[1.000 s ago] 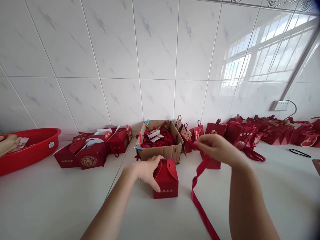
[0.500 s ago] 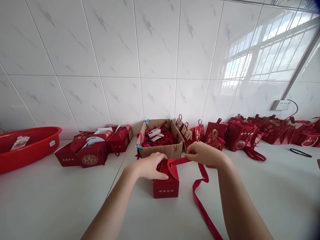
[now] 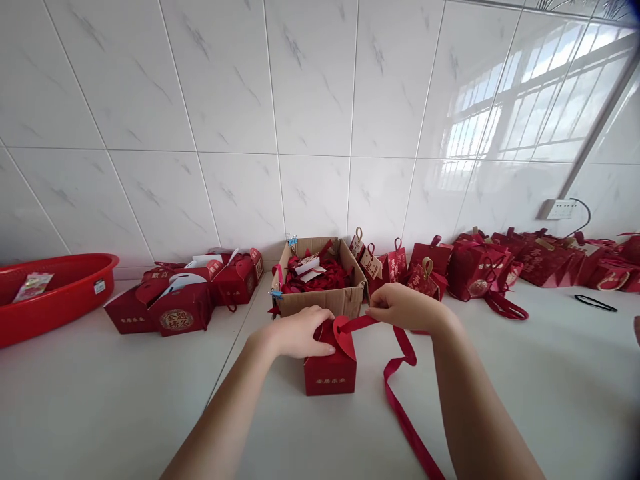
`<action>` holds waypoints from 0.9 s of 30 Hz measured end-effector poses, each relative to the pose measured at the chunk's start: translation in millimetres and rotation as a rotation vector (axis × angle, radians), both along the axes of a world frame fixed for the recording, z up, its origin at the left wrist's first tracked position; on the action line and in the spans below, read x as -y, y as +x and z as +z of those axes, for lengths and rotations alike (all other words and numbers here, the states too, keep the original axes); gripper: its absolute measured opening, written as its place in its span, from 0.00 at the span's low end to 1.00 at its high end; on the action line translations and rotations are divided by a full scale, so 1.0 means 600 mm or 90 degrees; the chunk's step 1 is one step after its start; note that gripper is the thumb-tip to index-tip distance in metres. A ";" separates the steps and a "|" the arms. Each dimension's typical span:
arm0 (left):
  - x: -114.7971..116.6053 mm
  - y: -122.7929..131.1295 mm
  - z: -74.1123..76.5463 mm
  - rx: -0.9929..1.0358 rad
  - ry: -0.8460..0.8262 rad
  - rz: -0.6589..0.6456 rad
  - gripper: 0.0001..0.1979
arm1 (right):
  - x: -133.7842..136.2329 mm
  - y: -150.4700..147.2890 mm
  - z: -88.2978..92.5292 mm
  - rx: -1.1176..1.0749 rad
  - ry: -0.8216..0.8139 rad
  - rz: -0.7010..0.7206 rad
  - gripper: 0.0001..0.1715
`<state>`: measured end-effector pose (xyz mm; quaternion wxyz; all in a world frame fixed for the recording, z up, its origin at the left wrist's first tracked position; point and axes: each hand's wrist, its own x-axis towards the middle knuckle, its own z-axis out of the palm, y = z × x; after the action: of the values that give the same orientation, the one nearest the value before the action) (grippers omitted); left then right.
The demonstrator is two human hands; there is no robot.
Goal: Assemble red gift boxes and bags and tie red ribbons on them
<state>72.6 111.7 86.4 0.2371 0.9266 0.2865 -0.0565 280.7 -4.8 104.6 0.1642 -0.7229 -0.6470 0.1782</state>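
Observation:
A small red gift box (image 3: 330,377) with pale lettering on its front stands on the white table in front of me. My left hand (image 3: 304,335) grips its top from the left, thumb along the near edge, and covers part of the lid. A red ribbon (image 3: 401,395) passes through the hole in the raised heart-shaped flap (image 3: 345,337). To the right of the box, my right hand (image 3: 395,305) pinches this ribbon, holding a short stretch fairly straight between flap and fingers. The rest trails down across the table toward me.
An open cardboard box (image 3: 320,302) of red ribbons and tags stands just behind. Several red gift boxes (image 3: 180,310) and a red plastic basin (image 3: 60,307) are at left. Red gift bags (image 3: 480,267) line the wall at right, near a black loop (image 3: 595,303).
The view has shifted very slightly, so everything sits a little further left. Both hands keep their holds on the gift box and the ribbon, with hardly any movement.

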 end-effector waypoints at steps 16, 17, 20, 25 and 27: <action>0.003 0.014 -0.007 0.086 -0.020 0.017 0.12 | -0.016 -0.008 -0.008 0.086 -0.027 -0.016 0.14; 0.003 0.014 -0.007 0.089 -0.024 0.020 0.13 | -0.015 -0.008 -0.008 0.087 -0.029 -0.016 0.14; 0.003 0.016 -0.008 0.104 -0.030 0.035 0.13 | -0.014 -0.007 -0.007 0.087 -0.031 -0.017 0.13; 0.002 0.019 -0.013 0.114 -0.033 0.053 0.12 | -0.016 -0.010 -0.007 0.083 -0.028 -0.013 0.12; 0.001 0.020 -0.015 0.113 -0.036 0.057 0.12 | -0.017 -0.011 -0.007 0.080 -0.026 -0.009 0.12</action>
<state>84.6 111.3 77.1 0.2902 0.9071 0.3038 0.0282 273.9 5.2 100.1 0.1098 -0.7402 -0.6474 0.1446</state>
